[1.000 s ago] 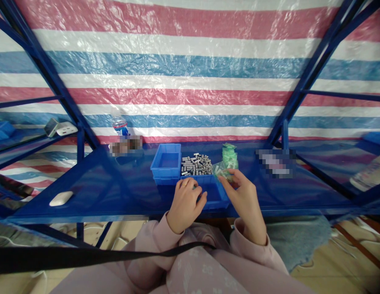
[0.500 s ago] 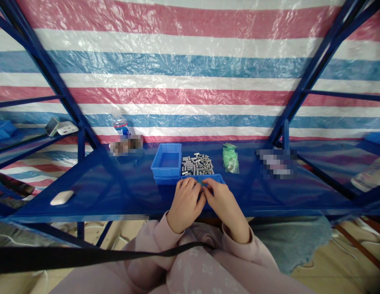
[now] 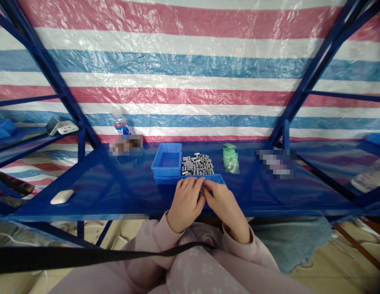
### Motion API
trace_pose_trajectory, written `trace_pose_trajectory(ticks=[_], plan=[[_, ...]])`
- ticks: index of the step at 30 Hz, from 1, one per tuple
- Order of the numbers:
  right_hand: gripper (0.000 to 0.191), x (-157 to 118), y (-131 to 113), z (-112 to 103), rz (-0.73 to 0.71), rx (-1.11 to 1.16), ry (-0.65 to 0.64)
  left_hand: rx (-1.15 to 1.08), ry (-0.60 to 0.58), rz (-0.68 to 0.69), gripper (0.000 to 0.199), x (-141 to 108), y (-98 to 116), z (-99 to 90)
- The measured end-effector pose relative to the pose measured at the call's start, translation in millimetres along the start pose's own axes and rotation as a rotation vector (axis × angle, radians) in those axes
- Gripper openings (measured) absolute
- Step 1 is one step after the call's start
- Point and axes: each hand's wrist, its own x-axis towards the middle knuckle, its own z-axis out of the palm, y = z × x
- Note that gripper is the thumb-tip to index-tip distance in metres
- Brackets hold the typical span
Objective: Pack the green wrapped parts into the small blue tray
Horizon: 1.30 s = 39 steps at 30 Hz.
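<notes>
I'm bringing the right hand (image 3: 222, 198), just back from the green packets (image 3: 230, 157) lying to the right, up beside the left hand (image 3: 188, 202) over the near blue tray (image 3: 216, 178), so both are working together, curled narrow around contents I cannot tell.

At twelve o'clock you have one blue tray (image 3: 218, 178) and metal cylinders (image 3: 197, 164), too heaped to count. Towards eleven-thirty you have two stacked blue bins (image 3: 166, 173); at eleven, one bottle (image 3: 122, 125); at ten, one white rounded item (image 3: 61, 197); at one, several green packets (image 3: 230, 157), overlapping, exact number indeterminable.
</notes>
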Motion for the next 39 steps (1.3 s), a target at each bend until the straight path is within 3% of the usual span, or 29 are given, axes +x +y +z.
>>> trace_pose_trajectory(ticks=[10,19,26,39], plan=[[0.029,-1.4,5.9,3.0,-0.077,0.09,-0.082,-0.047,-0.036,0.086,0.055,1.7,-4.8,0.0],[0.027,-1.8,4.9,-0.3,-0.072,0.169,-0.111,-0.035,-0.022,0.06,0.049,3.0,-2.8,-0.5],[0.012,-4.2,4.7,-3.0,-0.091,0.289,-0.083,-0.002,0.013,0.064,0.044,2.4,-2.8,1.7],[0.014,-4.0,8.8,-4.8,-0.156,0.29,-0.105,0.011,-0.022,0.04,0.016,3.3,-1.4,-2.1]])
